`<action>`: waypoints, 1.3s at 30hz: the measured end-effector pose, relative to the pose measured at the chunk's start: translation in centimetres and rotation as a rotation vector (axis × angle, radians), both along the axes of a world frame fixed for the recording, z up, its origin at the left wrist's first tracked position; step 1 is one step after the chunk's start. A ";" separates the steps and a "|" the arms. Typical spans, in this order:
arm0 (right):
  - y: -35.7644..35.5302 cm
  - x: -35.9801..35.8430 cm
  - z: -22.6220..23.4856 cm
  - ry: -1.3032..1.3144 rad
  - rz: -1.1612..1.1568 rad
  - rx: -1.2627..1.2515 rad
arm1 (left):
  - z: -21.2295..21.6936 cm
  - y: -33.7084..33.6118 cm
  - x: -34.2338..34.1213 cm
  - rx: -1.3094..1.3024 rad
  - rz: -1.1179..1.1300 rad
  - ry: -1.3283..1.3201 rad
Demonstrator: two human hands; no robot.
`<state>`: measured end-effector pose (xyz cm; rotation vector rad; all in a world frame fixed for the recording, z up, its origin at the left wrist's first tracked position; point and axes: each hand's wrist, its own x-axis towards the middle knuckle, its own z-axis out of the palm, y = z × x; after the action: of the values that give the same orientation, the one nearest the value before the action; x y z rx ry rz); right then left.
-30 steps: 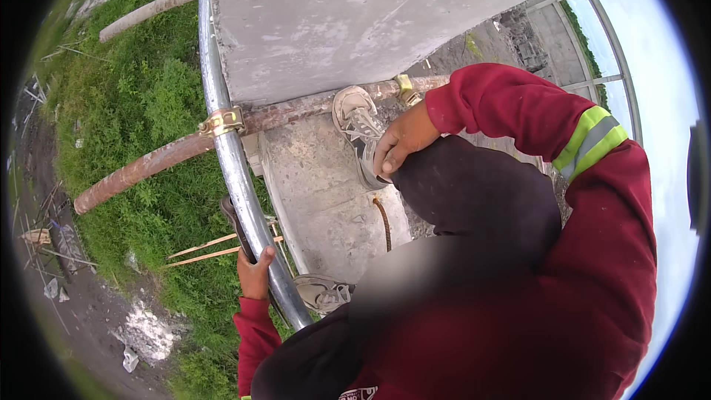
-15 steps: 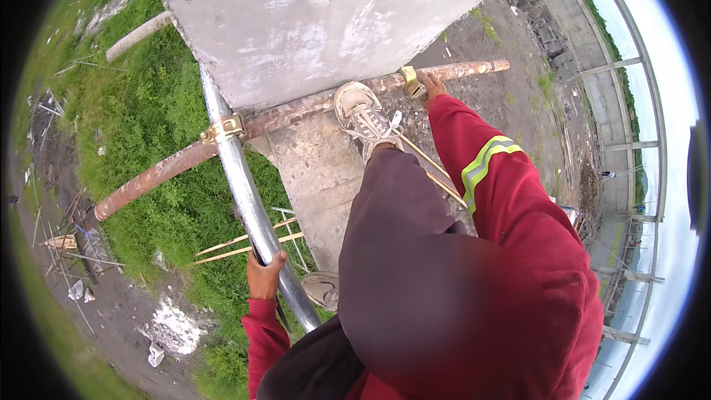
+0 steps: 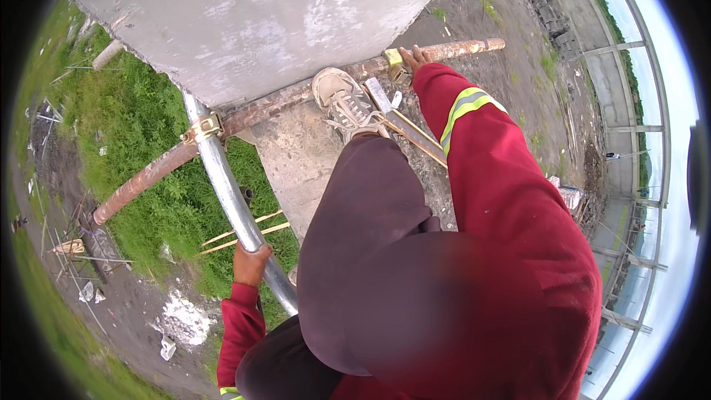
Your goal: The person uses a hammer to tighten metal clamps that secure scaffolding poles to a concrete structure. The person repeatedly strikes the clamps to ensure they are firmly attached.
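I am high on a scaffold, looking down. My left hand is wrapped around a silver upright pipe below my knee. My right arm, in a red sleeve with a reflective band, stretches out to a rusty horizontal pipe. My right hand grips that pipe just beside a yellow coupler; the sleeve hides most of the hand. My shoe stands on the same rusty pipe, left of the coupler. A second yellow coupler joins the rusty pipe to the silver upright.
A grey concrete wall rises just behind the pipes. Far below lie grass, bamboo poles, white rubble and bare dirt. Scaffold frames stand at the right rim.
My right hand left the shoe and reached right along the rusty pipe to the yellow coupler. My left hand stays on the silver upright. The view tilted further down.
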<state>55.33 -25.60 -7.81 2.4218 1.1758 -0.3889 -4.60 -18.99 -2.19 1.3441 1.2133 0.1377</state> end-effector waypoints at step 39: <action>-2.2 -2.8 1.5 0.210 0.098 0.713 | -2.2 0.0 -2.2 -0.073 0.034 0.546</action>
<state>52.50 -27.77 -6.36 2.9439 1.7518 -0.2155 -6.76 -18.99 -4.42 1.3390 1.6772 -0.2654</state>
